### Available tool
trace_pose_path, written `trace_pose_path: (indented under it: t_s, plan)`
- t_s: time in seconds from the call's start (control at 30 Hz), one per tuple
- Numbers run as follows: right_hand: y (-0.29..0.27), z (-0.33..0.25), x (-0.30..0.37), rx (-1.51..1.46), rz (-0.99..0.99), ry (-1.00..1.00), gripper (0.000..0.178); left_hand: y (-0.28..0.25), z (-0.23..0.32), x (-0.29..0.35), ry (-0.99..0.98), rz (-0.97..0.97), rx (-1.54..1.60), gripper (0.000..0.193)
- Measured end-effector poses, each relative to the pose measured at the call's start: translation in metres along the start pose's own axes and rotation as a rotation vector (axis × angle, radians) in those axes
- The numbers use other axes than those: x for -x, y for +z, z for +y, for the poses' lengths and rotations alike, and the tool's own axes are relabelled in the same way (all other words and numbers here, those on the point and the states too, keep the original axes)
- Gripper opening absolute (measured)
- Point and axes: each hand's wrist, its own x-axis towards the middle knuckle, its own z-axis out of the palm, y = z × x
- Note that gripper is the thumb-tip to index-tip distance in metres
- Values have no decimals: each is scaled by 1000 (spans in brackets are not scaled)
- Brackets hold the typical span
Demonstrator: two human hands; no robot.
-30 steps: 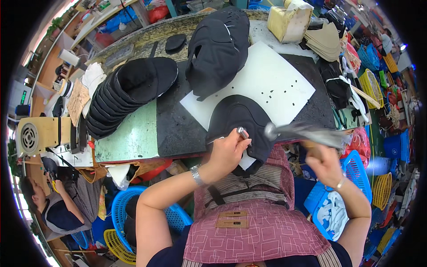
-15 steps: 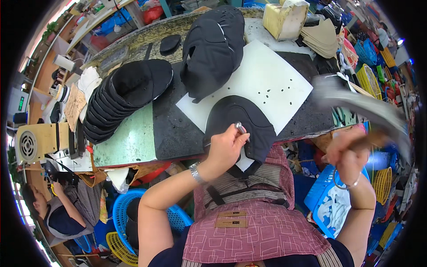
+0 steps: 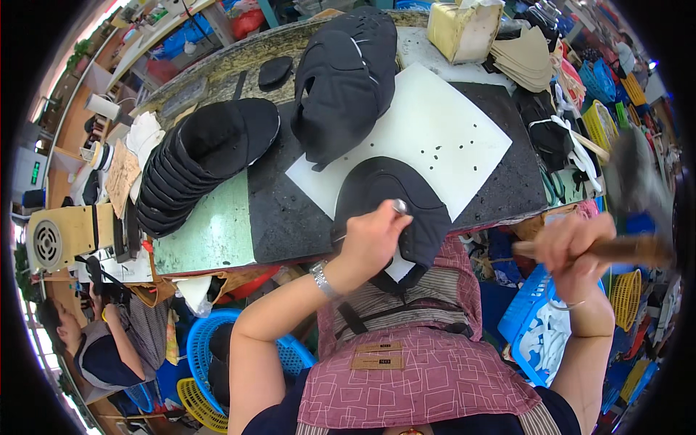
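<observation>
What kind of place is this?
Looks like a production workshop, possibly for sewn or soft goods: a nested stack of black shaped pieces, a white board dotted with dark bits, and a hammer in the right hand.

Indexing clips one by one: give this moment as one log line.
left hand: holds metal tool over black fabric piece; right hand: grips wooden-handled hammer, blurred; white board: bears black specks

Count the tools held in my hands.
2: a metal rod in the left hand, its lower part hidden, and a wooden-handled hammer, its head blurred, in the right hand.
</observation>
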Motion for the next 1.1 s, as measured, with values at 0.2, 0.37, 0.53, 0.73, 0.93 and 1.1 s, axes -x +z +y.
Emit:
trace_pose_path:
  t_s: [0.2,0.37,0.53,0.73,0.93,1.1]
  plan:
    - [-2,53,18,788,-193,378,25,1,6,-16,-276,2,209,10]
    - [-7,19,2,793,-73,251,23,5,-1,-13,-193,52,192,11]
    - [-6,29,0,-366,-313,-265,27,10,2,-7,249,112,-203,15]
    - [12,66,16,871,-340,352,26,-8,-6,-15,-111,197,460,17]
    - [-12,90,36,731,-215,410,22,-48,-5,58,-657,227,1081,13]
    - [-15,90,24,679,-113,466,16,-52,55,90,-364,-45,812,11]
